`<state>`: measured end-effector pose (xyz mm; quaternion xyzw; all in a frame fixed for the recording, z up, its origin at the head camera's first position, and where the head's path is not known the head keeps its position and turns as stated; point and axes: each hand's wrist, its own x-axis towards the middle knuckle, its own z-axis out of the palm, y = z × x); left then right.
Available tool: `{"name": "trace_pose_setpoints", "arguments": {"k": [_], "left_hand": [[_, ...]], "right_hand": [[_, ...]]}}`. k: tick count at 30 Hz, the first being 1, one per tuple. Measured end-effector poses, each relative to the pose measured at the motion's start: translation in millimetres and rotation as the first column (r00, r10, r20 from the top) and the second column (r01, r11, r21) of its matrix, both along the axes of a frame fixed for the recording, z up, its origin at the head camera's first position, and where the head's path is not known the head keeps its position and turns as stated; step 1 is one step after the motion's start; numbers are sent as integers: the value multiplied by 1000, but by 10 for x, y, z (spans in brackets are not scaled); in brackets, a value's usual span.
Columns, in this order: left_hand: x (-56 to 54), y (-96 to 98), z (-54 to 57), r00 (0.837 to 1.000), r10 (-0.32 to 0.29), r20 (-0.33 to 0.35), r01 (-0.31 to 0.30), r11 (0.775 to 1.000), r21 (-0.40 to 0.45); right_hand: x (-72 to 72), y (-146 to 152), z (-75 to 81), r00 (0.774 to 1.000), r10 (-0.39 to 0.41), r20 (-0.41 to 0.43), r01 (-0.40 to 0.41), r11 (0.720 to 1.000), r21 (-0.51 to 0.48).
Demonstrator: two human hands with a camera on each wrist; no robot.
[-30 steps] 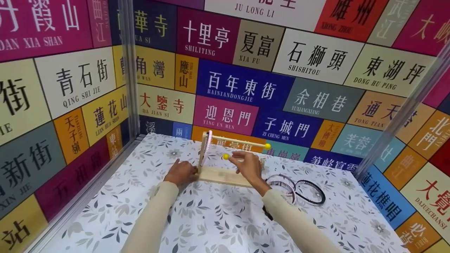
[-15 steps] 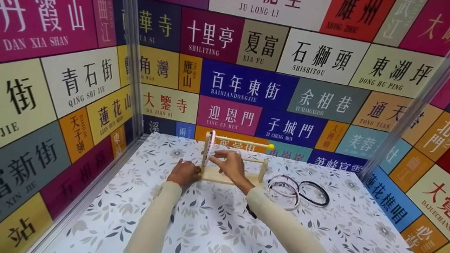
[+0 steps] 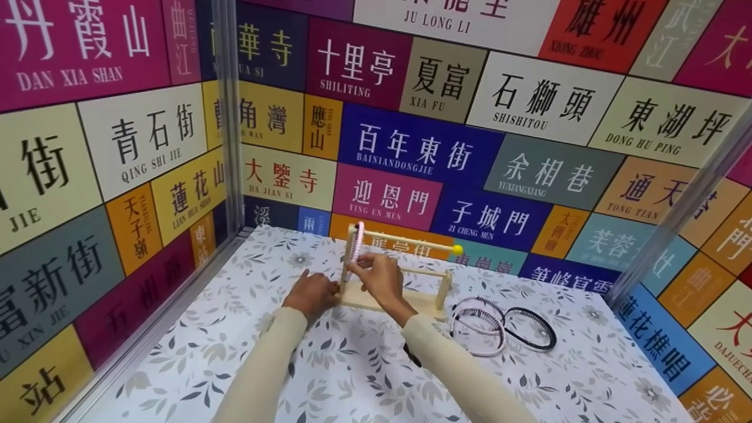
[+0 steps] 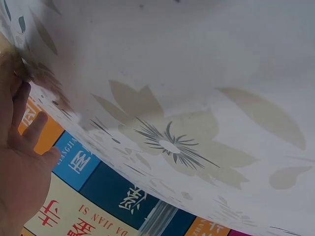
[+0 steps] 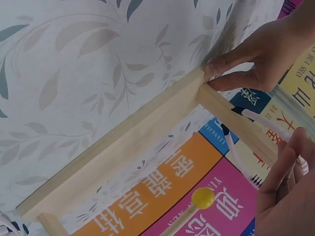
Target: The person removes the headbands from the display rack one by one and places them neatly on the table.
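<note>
A wooden display stand (image 3: 385,296) has a tall upright on its left and a short one on its right, each carrying a rod. A pink toothed headband (image 3: 358,239) hangs on the upper rod, close to the tall upright. My right hand (image 3: 380,279) pinches the headband's side between thumb and fingers. Its dark-tipped ends show in the right wrist view beside the upright. My left hand (image 3: 312,294) grips the stand's left base corner, thumb and forefinger on the wood in the right wrist view. The lower rod's yellow ball (image 5: 203,198) is hidden behind my right hand in the head view.
Two pale headbands (image 3: 479,326) and a black headband (image 3: 531,328) lie on the table to the right of the stand. A yellow ball (image 3: 457,249) caps the upper rod's right end. Colourful printed walls rise behind the flower-patterned tablecloth (image 3: 352,376).
My right hand has moved left from beside the lower rod's yellow ball to the hanging headband and pinches it. My left hand stays at the stand's base.
</note>
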<state>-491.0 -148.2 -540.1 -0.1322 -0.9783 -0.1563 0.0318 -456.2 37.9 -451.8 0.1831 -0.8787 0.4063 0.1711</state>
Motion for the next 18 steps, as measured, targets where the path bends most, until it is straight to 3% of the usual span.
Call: {"name": "trace_pose_setpoints", "arguments": {"k": [6, 18], "left_hand": [[10, -7, 48, 1000, 11, 20, -10, 1000, -21], [-14, 9, 28, 997, 35, 63, -34, 999, -21]], "right_hand": [[6, 23, 46, 1000, 4, -8, -5, 1000, -19], [-4, 150, 84, 999, -48, -5, 48, 999, 3]]}}
